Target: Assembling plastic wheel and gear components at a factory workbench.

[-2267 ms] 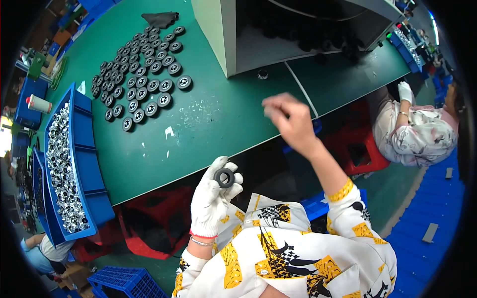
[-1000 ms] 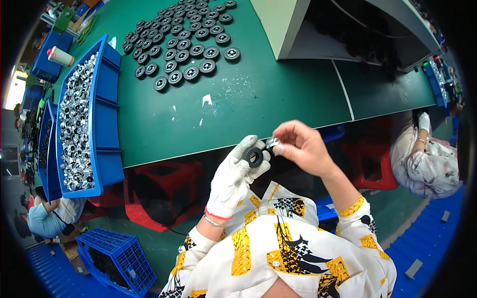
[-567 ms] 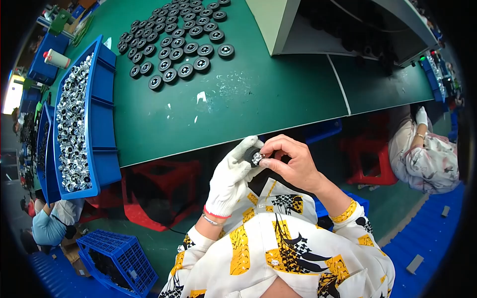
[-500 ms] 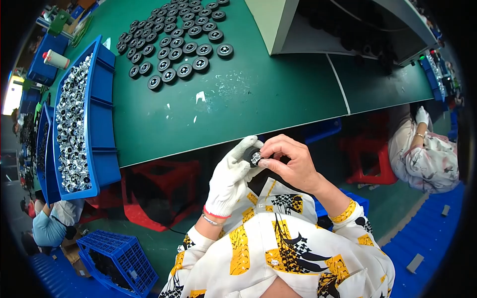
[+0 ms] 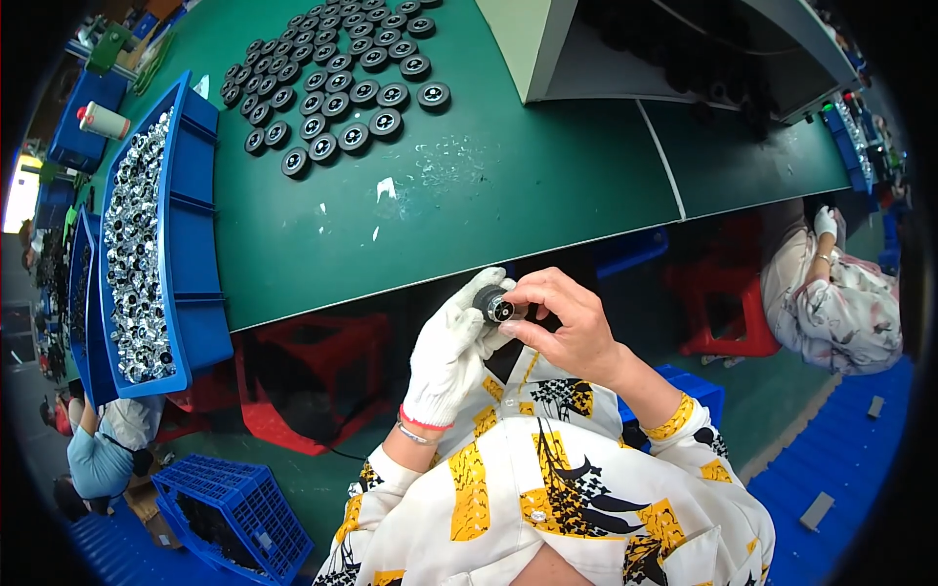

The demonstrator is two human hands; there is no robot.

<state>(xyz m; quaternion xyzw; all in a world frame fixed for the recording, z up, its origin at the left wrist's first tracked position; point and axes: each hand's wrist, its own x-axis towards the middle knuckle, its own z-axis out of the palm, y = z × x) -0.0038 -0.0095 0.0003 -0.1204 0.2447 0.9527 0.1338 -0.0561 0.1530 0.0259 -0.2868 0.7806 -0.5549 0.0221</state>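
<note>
In front of my chest, just off the table's near edge, a small black wheel point(image 5: 494, 306) with a shiny hub is held between both hands. My left hand point(image 5: 445, 352), in a white knitted glove, is closed round the wheel from the left. My bare right hand point(image 5: 570, 320) has its thumb and fingertips pinched at the wheel's right side, by the hub. Whether a separate small part sits between those fingertips is too small to tell. Many similar black wheels point(image 5: 354, 138) lie flat in loose rows across the green table point(image 5: 469, 210).
At the left stands a long blue bin point(image 5: 200, 249) filled with shiny silver parts point(image 5: 137, 254). A grey, open-fronted housing point(image 5: 547, 59) with dark parts inside is at the back right. Red stools point(image 5: 313, 376), a blue crate point(image 5: 230, 513) and a seated co-worker point(image 5: 831, 293) are around.
The wheel has turned slightly in my hands, and its hub shows a dark face with a silver ring where bright silver showed before. My right fingers have shifted a little on it.
</note>
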